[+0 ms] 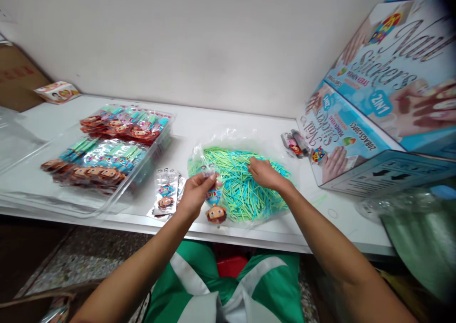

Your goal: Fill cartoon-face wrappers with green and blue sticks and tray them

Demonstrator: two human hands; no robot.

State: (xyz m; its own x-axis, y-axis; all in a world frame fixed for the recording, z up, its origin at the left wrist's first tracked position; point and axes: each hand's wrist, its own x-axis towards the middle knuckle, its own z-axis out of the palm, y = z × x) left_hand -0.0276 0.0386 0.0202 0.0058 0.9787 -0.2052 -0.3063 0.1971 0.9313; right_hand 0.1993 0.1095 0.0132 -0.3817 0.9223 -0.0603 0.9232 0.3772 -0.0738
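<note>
My left hand (pixel 198 192) pinches the top of a small clear packet (pixel 215 209) printed with a cartoon face, which hangs down in front of an open plastic bag. Heaped in that bag (pixel 245 135) are many thin green and blue sticks (pixel 237 185). Over the right part of the heap is my right hand (pixel 265 173), its fingertips closed together among the sticks; whether a stick is between them is hidden. A small stack of similar flat packets (pixel 166 192) lies on the table just left of my left hand.
At the left, a clear plastic tray (pixel 117 199) holds two rows of filled packets (pixel 107 164). Large blue Nail Stickers boxes (pixel 356 123) stand at the right. A small dark item (pixel 299 141) and a pink-printed packet (pixel 290 145) lie by them. A wall (pixel 199 42) rises behind the table.
</note>
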